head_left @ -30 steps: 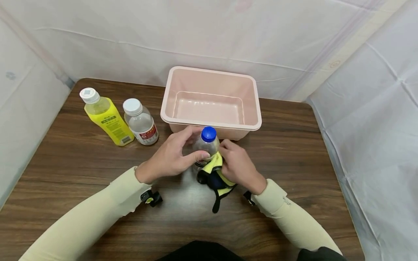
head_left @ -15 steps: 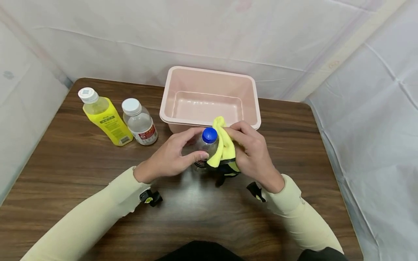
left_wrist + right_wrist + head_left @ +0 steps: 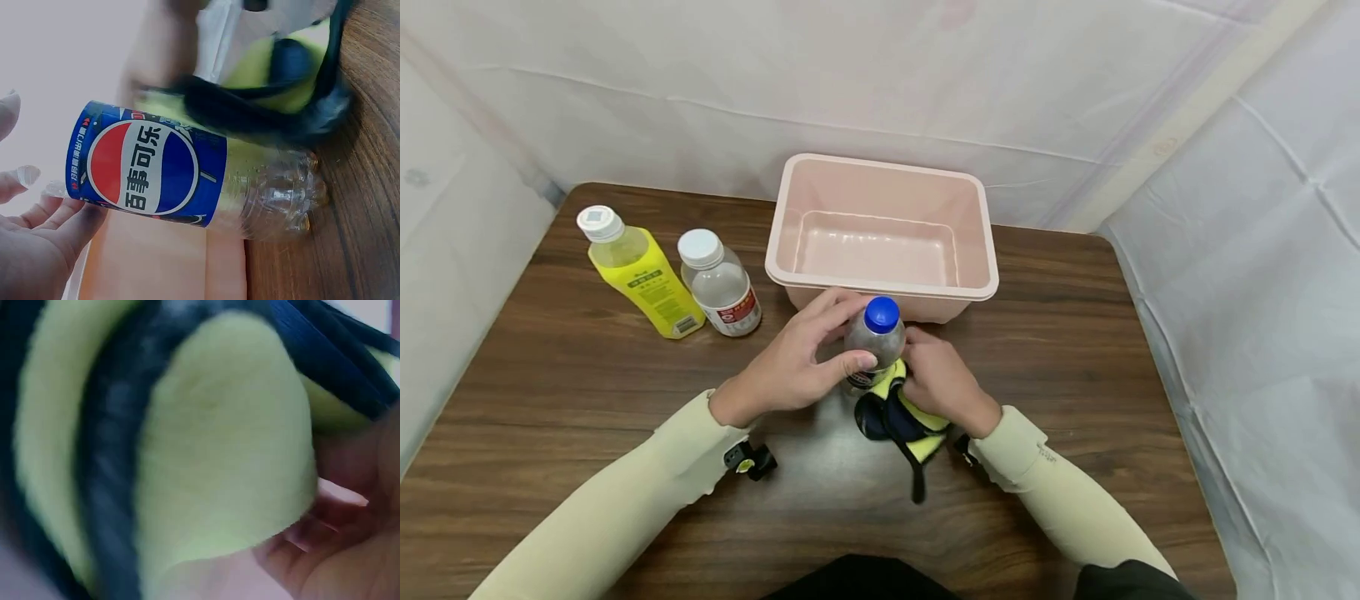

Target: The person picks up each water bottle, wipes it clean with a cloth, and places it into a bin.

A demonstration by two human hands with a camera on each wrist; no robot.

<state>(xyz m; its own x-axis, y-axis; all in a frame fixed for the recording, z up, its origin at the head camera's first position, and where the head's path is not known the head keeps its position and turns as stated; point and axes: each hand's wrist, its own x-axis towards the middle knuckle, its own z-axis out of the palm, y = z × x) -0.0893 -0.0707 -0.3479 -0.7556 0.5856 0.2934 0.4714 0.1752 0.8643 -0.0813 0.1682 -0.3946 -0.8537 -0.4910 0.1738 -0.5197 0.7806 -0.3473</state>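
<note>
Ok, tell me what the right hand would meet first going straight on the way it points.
Leaving aside the yellow-and-dark cloth it grips, the right hand would most likely meet the blue-capped bottle first; any gap is hard to judge from the head view.

Glossy clear plastic against soft, matt fabric

The blue-capped bottle (image 3: 881, 342) is clear, shiny plastic with a smooth printed label (image 3: 145, 165). The cloth (image 3: 899, 419) is matt, fuzzy yellow fabric with smoother dark trim (image 3: 109, 469). The tub (image 3: 887, 188) is smooth pink plastic, glossy inside. The surface (image 3: 1075, 367) looks like dark-grained wood with a soft sheen. The sheeting (image 3: 775, 79) looks matt and creased.
</note>
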